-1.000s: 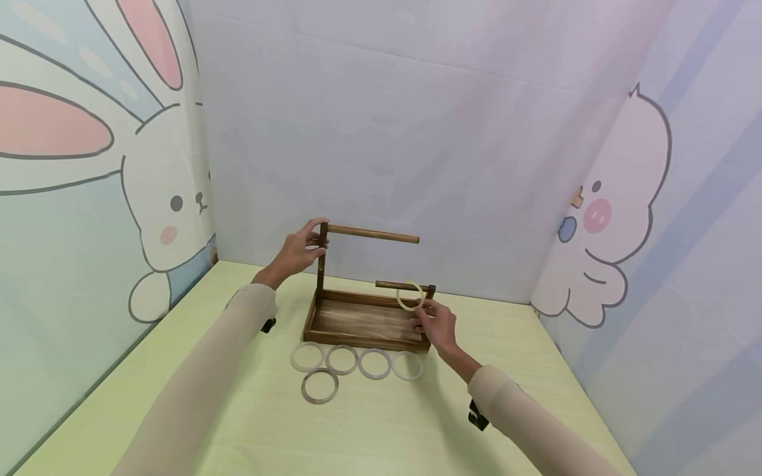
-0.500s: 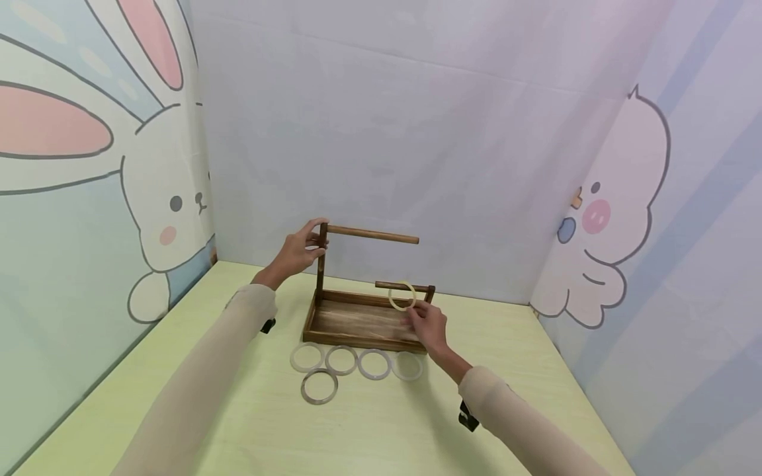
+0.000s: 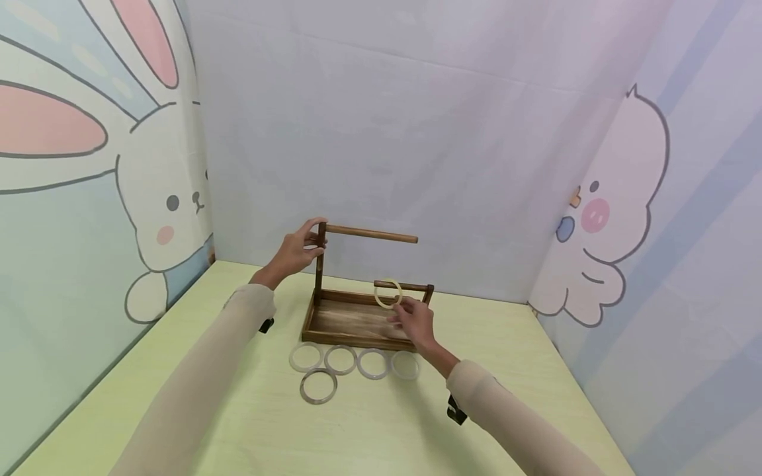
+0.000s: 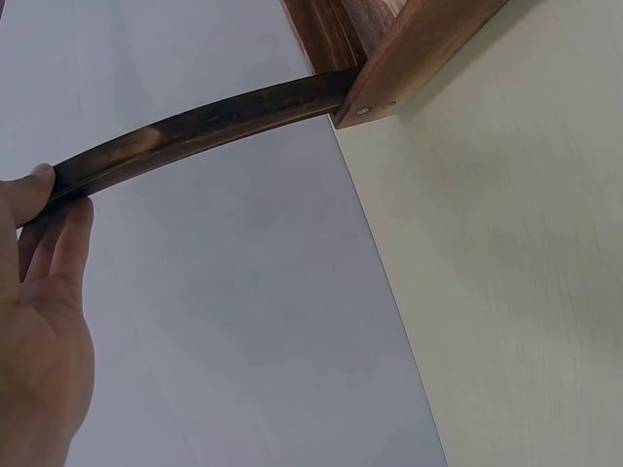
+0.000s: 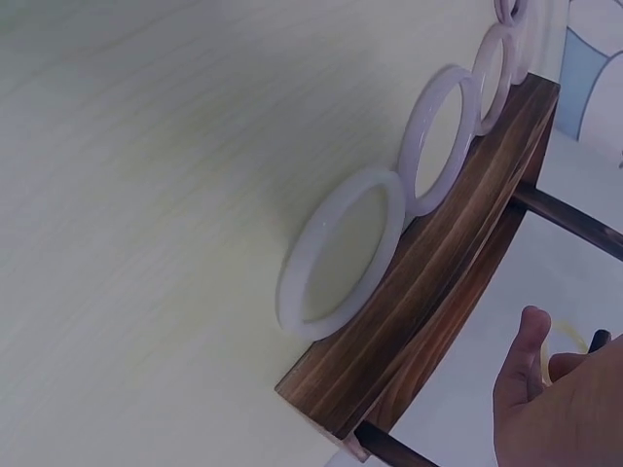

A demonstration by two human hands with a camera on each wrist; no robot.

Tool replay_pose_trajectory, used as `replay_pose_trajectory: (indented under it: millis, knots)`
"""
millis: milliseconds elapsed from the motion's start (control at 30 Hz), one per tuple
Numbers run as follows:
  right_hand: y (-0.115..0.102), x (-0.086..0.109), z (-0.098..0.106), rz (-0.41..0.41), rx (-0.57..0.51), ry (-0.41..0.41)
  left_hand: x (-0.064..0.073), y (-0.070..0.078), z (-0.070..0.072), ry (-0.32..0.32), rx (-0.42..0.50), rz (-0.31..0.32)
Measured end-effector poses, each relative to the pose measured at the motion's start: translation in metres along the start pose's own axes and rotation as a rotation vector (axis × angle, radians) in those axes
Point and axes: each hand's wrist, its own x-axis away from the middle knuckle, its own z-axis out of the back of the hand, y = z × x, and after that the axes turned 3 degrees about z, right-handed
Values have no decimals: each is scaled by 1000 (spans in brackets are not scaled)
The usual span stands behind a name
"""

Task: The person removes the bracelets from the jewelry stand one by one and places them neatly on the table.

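A dark wooden stand (image 3: 351, 340) has a shallow tray base, a tall post (image 3: 319, 272) with a long upper bar (image 3: 372, 233), and a short post with a lower bar (image 3: 411, 286). My left hand (image 3: 294, 251) pinches the top of the tall post between thumb and fingers; the left wrist view shows this grip closely. My right hand (image 3: 415, 320) pinches a pale yellow bangle (image 3: 378, 299) by its lower right edge. The bangle stands upright at the lower bar's free left end; whether the bar still passes through it I cannot tell.
Several pale bangles (image 3: 373, 377) lie in a row along the tray's front on the light table (image 3: 357, 436). A greyish-brown bangle (image 3: 318, 401) lies before them. A curtain (image 3: 381, 132) hangs behind, and printed cartoon walls stand at both sides.
My right hand has moved left along the lower bar with the yellow bangle, from near the short post to the bar's free end. My left hand has stayed on the tall post.
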Motion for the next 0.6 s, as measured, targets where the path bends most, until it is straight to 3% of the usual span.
replay_pose_trajectory:
  millis: [600]
  knots:
    - [-16,-1,-17,-13,-40,-70,0,-1,0,-2,13,5]
